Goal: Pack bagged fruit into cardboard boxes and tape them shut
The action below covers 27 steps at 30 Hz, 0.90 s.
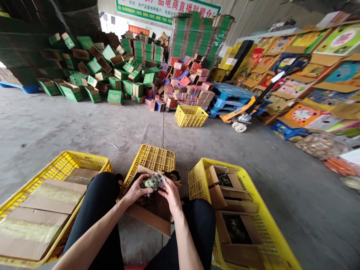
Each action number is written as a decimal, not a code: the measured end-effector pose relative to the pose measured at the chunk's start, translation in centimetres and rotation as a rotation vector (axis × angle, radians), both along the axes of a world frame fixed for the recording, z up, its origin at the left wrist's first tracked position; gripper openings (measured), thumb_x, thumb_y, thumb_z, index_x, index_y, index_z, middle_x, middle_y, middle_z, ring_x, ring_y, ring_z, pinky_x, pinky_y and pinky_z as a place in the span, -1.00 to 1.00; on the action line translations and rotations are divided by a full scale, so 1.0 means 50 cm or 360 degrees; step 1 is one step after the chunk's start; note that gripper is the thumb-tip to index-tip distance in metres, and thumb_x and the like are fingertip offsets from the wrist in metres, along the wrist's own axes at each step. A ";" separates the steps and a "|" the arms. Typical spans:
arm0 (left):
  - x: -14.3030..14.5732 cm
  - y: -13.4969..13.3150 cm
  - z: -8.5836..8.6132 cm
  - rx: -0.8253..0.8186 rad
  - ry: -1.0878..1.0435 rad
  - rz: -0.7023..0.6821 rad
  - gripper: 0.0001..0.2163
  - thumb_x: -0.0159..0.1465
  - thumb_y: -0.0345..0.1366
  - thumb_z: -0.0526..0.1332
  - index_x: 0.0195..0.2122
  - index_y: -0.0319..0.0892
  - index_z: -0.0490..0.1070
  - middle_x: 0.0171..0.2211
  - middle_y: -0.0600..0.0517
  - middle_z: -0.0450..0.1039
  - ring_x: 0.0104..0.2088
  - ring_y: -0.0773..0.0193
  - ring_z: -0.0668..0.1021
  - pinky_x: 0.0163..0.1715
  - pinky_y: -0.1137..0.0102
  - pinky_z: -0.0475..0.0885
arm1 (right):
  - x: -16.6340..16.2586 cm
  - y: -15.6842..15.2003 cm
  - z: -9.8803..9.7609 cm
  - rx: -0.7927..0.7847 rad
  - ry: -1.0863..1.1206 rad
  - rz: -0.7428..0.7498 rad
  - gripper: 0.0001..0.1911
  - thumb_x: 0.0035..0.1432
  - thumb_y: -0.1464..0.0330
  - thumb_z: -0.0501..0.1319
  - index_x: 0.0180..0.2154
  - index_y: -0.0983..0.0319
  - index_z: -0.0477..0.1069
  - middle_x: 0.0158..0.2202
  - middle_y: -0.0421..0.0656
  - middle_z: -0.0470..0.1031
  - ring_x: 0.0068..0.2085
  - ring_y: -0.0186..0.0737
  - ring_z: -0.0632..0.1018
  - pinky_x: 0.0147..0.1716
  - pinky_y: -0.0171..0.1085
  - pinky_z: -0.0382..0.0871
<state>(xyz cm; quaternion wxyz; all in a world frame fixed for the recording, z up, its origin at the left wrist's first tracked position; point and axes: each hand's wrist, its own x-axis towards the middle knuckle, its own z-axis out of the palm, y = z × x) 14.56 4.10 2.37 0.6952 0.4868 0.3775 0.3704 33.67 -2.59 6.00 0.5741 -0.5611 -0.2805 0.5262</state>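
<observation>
My left hand (137,190) is closed around a green, dark-mottled piece of produce in clear plastic wrap (151,183); its exact kind I cannot make out. On the right end of the crinkled wrap, the fingers of my right hand (171,193) are closed. Both hands are above an open cardboard box (152,217) between my knees, whose inside is dark and partly covered by my hands. The box rests on an upturned yellow crate (153,155). Just beyond my right fingers lies a black ring-shaped thing (176,175), perhaps a tape dispenser.
At left, a yellow crate (66,154) holds taped cardboard boxes (47,200). The yellow crate (244,176) at right holds open boxes with dark contents. Farther off are another yellow crate (191,116), a pallet jack (247,108), blue pallets (230,93) and heaped green cartons (115,96).
</observation>
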 end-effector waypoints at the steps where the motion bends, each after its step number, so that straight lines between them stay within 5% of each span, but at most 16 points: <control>1: 0.001 -0.001 -0.004 0.0014 0.0006 -0.0020 -0.24 -0.06 -0.14 0.67 0.16 -0.12 0.44 -0.21 -0.01 0.58 -0.36 0.22 0.56 -0.43 0.41 0.48 | 0.001 -0.001 0.000 -0.0009 -0.0012 0.0032 -0.42 0.01 -0.02 0.50 0.02 0.10 0.60 0.06 -0.07 0.65 0.00 0.00 0.67 -0.10 -0.09 0.65; 7: 0.002 -0.010 0.001 0.0009 -0.0101 -0.0038 -0.07 -0.07 -0.17 0.69 0.33 -0.07 0.35 -0.03 -0.10 0.60 -0.14 0.06 0.63 -0.18 0.29 0.54 | 0.004 0.003 -0.006 -0.0058 -0.0107 -0.0063 -0.49 -0.16 -0.02 0.60 -0.33 0.18 0.58 -0.31 -0.15 0.63 -0.25 -0.08 0.65 -0.26 -0.12 0.66; 10: -0.002 -0.012 0.014 -0.0138 -0.0200 -0.0119 -0.19 0.10 -0.04 0.60 0.33 -0.10 0.35 -0.01 -0.14 0.63 -0.05 -0.01 0.65 -0.12 0.24 0.56 | 0.007 0.006 -0.006 -0.0043 -0.0098 -0.0141 -0.45 -0.18 -0.06 0.59 -0.28 0.17 0.59 -0.29 -0.15 0.65 -0.26 -0.11 0.65 -0.28 -0.16 0.65; 15: -0.009 -0.010 0.026 -0.0141 -0.0260 -0.0131 -0.46 0.14 0.02 0.56 0.03 -0.19 0.58 -0.03 -0.15 0.66 -0.04 -0.03 0.66 -0.07 0.21 0.56 | 0.002 0.000 -0.001 0.0033 -0.0018 -0.0066 -0.45 -0.08 -0.04 0.56 -0.16 0.16 0.61 -0.13 -0.09 0.68 -0.13 -0.05 0.69 -0.13 -0.08 0.66; 19: -0.009 -0.007 0.025 -0.0118 -0.0252 -0.0066 -0.52 0.12 0.01 0.58 -0.06 -0.18 0.60 -0.10 -0.10 0.67 -0.11 0.03 0.67 -0.12 0.26 0.55 | -0.005 -0.003 -0.005 0.0099 0.0094 0.0082 -0.33 -0.09 0.12 0.60 0.08 0.07 0.57 0.10 -0.08 0.64 0.10 0.04 0.65 0.10 0.02 0.59; 27: 0.003 0.001 0.014 -0.0061 -0.0242 -0.0071 -0.44 0.01 -0.13 0.66 -0.01 -0.17 0.56 -0.20 -0.03 0.64 -0.28 0.20 0.62 -0.29 0.39 0.48 | -0.006 0.007 -0.026 0.0054 -0.0060 0.0007 -0.36 -0.11 0.14 0.58 0.03 0.17 0.59 -0.01 -0.04 0.68 0.05 0.12 0.67 0.09 0.07 0.58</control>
